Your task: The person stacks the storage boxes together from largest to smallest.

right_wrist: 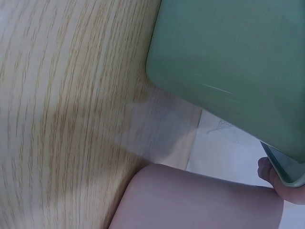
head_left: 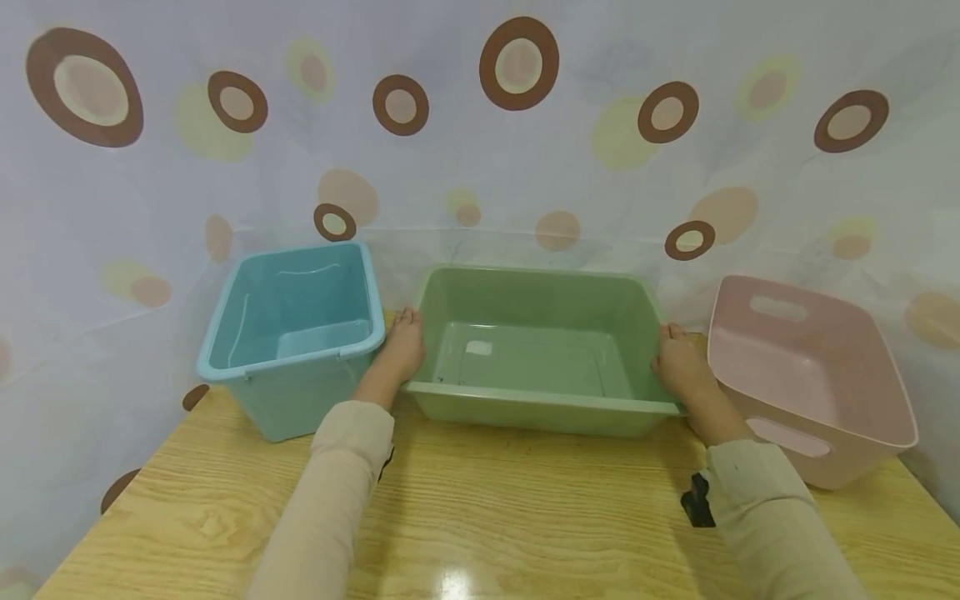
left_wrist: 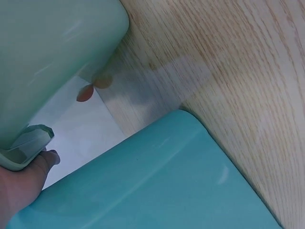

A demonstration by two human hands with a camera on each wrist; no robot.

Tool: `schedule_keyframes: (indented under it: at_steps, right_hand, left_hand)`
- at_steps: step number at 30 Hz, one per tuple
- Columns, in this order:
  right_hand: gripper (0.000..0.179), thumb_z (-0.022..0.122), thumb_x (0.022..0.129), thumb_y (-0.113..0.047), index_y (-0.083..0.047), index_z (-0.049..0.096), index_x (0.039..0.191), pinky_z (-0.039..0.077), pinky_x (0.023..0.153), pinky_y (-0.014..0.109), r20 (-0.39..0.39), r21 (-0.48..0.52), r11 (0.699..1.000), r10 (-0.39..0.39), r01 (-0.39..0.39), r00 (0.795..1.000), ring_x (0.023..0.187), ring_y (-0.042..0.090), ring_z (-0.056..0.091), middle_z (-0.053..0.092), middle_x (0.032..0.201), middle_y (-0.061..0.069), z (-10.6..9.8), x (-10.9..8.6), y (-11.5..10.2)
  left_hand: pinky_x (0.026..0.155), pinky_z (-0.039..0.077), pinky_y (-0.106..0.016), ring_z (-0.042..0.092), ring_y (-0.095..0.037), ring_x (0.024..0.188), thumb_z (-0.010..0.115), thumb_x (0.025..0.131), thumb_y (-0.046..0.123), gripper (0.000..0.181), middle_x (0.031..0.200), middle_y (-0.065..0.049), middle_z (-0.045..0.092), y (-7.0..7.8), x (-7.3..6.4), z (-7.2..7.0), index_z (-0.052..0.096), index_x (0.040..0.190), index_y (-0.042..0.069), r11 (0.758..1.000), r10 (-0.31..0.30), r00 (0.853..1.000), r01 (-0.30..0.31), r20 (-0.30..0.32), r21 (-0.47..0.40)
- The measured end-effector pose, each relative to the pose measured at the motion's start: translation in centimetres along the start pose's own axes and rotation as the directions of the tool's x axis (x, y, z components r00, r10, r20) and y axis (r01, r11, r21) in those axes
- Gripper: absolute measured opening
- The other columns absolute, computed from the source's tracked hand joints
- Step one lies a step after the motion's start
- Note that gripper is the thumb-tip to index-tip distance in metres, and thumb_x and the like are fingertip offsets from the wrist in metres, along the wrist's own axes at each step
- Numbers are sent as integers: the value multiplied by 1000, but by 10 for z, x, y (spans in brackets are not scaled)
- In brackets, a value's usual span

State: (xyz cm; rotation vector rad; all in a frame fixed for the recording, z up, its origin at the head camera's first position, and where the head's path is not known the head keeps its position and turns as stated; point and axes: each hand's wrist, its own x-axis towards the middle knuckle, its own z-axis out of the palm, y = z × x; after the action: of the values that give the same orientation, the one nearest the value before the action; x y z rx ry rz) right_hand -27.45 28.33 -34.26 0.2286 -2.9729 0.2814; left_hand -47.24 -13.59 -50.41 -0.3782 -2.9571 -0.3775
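Basin [head_left: 534, 358] on table [head_left: 525, 508], between left bin [head_left: 303, 396] and right basket [head_left: 806, 375]

Green basin [head_left: 532, 358], blue bin [head_left: 300, 392] and pink basket [head_left: 810, 383] are made of smooth plastic; tabletop [head_left: 525, 517] is finished in glossy wood grain.

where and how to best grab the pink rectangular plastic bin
Probably one hand from the near side in the near oval handle slot, the other reaching over to the far slot: they face each other and the pink bin stands upright. Its left side looks tight, with the right hand gripping the green rectangular plastic tub there.
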Motion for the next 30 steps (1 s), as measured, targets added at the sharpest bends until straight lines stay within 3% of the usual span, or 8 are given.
schedule_keyframes:
  at_steps: [3, 5, 8, 12, 17, 24, 27, 30]
  right_hand:
    - [54, 48, 87, 0, 28, 28, 127, 32, 102, 59, -5, -3, 1000, -1, 1, 1000, 123, 57, 31, 28, 132, 48, -1, -2, -1]
    - [52, 48, 86, 1, 28, 29, 127, 33, 102, 59, -18, -4, 1000, -8, 8, 1000, 122, 57, 32, 29, 131, 48, 0, -3, -2]
    - [50, 48, 85, 2, 28, 31, 125, 34, 101, 59, -48, -10, 1000, -26, 25, 999, 121, 58, 34, 32, 129, 47, 1, -4, -2]
    - [48, 48, 84, 3, 28, 34, 123, 35, 101, 58, -79, -20, 999, -43, 42, 996, 119, 57, 36, 36, 126, 47, 3, -5, -1]
    - [48, 47, 84, 2, 28, 33, 123, 34, 101, 59, -66, -15, 999, -36, 35, 997, 120, 57, 35, 35, 127, 46, 3, -6, -2]
    - [51, 50, 86, 0, 29, 31, 124, 33, 101, 60, -48, -30, 999, -40, 38, 998, 121, 58, 32, 33, 127, 48, 0, -10, -5]
    - [52, 52, 86, -2, 29, 32, 122, 32, 102, 60, -53, -43, 998, -45, 42, 998, 120, 58, 32, 34, 125, 48, 0, -11, -6]
    - [52, 53, 88, -5, 29, 32, 121, 30, 103, 60, -55, -46, 998, -44, 41, 998, 120, 57, 33, 36, 123, 47, 0, -13, -8]
  left_hand:
    - [118, 4, -46, 0, -40, 142, 40, 91, 10, 68, 155, -23, 2, -38, 36, 53, 6, 149, 1, 1000, 31, 996, -31, -78, 3]
    - [118, 3, -45, -5, -36, 143, 41, 91, 13, 71, 156, -18, -4, -53, 52, 75, 1, 150, 6, 999, 26, 996, -23, -89, 40]
    - [118, 3, -46, -3, -37, 143, 42, 90, 11, 72, 156, -19, -2, -56, 54, 79, 2, 150, 6, 1000, 19, 997, -17, -78, 25]
    - [117, 10, -48, 8, -42, 141, 43, 88, 6, 67, 153, -25, 9, -25, 21, 32, 13, 147, -2, 999, -4, 1000, 4, -13, -34]
    - [116, 11, -48, 14, -47, 138, 39, 87, 1, 61, 149, -31, 16, 25, -37, -35, 18, 143, -11, 995, 10, 1000, -12, -21, -104]
    - [117, 11, -47, 6, -42, 141, 34, 100, 17, 58, 152, -28, 7, 100, -110, -135, 11, 144, -12, 990, -69, 988, 85, 139, -113]
    - [117, 10, -48, 5, -43, 141, 35, 100, 22, 60, 151, -30, 7, 114, -126, -155, 12, 143, -14, 985, -67, 986, 90, 150, -146]
    - [117, 10, -48, 4, -44, 141, 32, 101, 28, 62, 151, -31, 6, 118, -134, -161, 11, 142, -15, 985, -60, 988, 82, 145, -150]
